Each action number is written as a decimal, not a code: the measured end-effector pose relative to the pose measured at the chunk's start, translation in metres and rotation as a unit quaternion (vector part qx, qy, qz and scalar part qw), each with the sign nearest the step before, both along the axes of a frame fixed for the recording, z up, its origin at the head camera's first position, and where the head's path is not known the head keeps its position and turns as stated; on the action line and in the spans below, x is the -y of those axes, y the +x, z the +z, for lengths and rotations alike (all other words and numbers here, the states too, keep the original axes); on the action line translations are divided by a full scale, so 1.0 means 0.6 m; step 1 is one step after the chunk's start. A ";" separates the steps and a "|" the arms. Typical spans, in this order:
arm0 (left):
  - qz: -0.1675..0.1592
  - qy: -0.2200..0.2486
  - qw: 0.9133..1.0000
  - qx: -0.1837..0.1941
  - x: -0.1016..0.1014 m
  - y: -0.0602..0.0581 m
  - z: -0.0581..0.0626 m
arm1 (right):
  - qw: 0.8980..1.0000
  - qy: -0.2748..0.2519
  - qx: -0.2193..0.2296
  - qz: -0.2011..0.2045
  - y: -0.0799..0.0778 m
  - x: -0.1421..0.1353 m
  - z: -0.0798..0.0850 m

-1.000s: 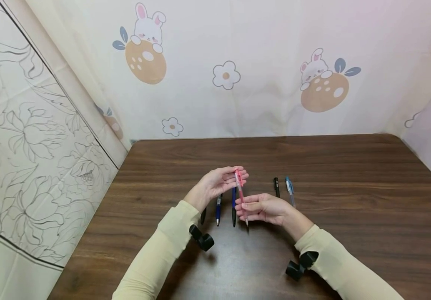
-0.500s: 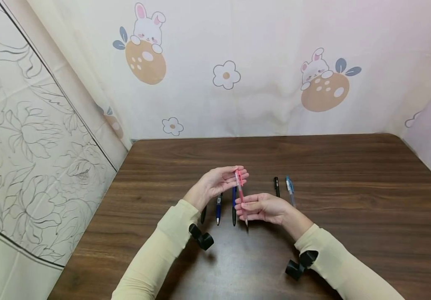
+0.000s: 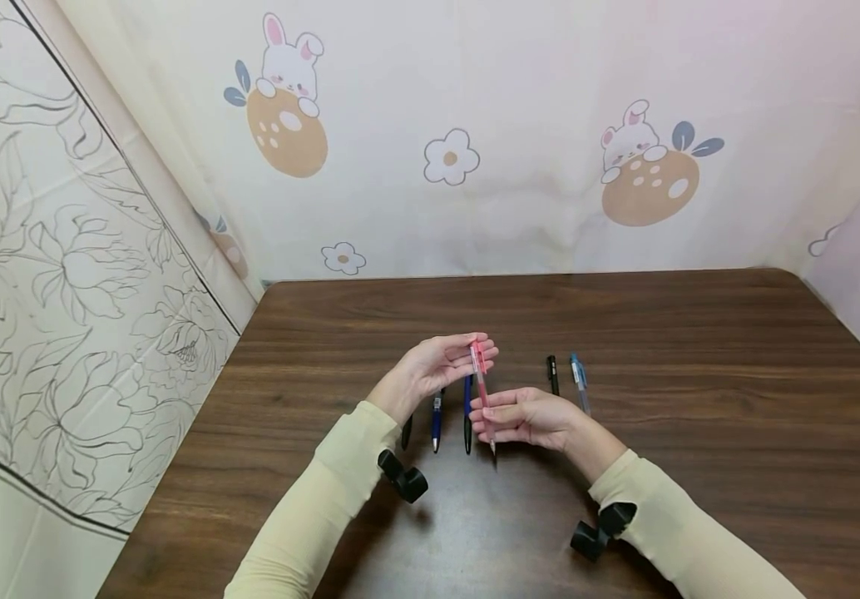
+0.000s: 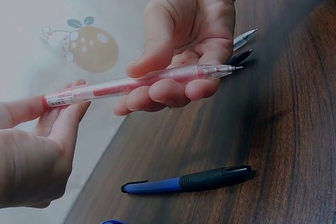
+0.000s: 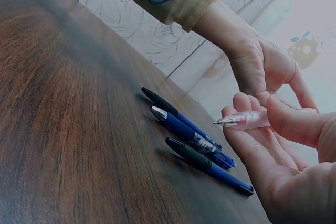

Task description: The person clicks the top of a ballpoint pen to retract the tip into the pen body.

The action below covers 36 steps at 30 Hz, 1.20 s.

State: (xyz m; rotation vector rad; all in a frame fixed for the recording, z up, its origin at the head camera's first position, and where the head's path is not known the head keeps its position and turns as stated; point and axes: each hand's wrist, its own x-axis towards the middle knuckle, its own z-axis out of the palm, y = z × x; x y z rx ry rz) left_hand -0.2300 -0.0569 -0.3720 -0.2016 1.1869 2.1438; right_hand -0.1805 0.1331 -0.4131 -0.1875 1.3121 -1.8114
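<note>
A clear pen with a red top and red refill (image 3: 481, 384) is held above the table, its bare metal tip pointing toward the person. My left hand (image 3: 430, 368) pinches the red end between thumb and fingers, the other fingers spread behind it. Lower down the barrel, near the tip, my right hand (image 3: 531, 418) grips the same pen; in the left wrist view its thumb lies on one side of the barrel (image 4: 100, 92) and the fingers on the other.
Beneath the hands lie three blue-and-black pens, among them a silver-tipped one (image 5: 194, 135) and one with a black grip (image 4: 215, 178). Beyond the right hand are a black pen (image 3: 552, 373) and a clear pen with a blue top (image 3: 578, 374). All rest on a brown wooden table (image 3: 699, 349) backed by curtains.
Both hands keep the same hold on the red pen in the same place. Only the head view has shifted slightly.
</note>
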 end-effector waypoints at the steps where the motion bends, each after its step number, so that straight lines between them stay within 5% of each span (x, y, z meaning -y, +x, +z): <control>1: -0.001 0.000 1.000 -0.001 0.000 0.000 0.000 | 1.000 0.001 0.001 -0.002 0.000 0.000 0.000; 36: 0.009 -0.012 1.000 0.010 -0.014 -0.004 -0.005 | 1.000 -0.025 0.007 -0.002 0.002 -0.013 -0.009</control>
